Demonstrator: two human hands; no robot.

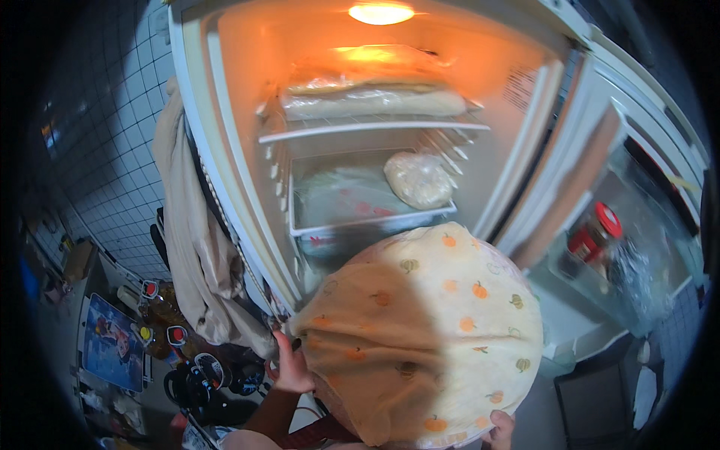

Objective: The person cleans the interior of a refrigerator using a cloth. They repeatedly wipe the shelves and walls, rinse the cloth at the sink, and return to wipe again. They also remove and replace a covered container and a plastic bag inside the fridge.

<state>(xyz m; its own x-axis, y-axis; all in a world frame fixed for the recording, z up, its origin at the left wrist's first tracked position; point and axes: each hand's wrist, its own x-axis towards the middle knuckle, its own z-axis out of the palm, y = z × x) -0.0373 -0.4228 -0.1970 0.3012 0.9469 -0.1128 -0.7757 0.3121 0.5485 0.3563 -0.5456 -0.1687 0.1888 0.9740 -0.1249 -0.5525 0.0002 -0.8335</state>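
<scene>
A large round tray or basin, hidden beneath a cream cloth with a pumpkin print (478, 332), fills the space before me. My left hand (293, 368) grips its left edge, thumb up. On the near right rim, my right hand (499, 430) holds on with the thumb over the edge. The far side of the covered load is at the mouth of an opened refrigerator (236, 112). What lies under the cloth cannot be seen. Inside, plastic-wrapped packages (371, 104) rest on the upper wire shelf (377, 130), and a bagged round bundle (419, 180) sits on a white-rimmed drawer (371, 221).
The refrigerator door (596, 135) is swung out on the right; its shelf carries a red-lidded jar (593, 233) and plastic bags (641, 275). A beige garment (191, 225) hangs along the left side. Oil bottles (160, 306) and a blue picture board (114, 343) stand lower left.
</scene>
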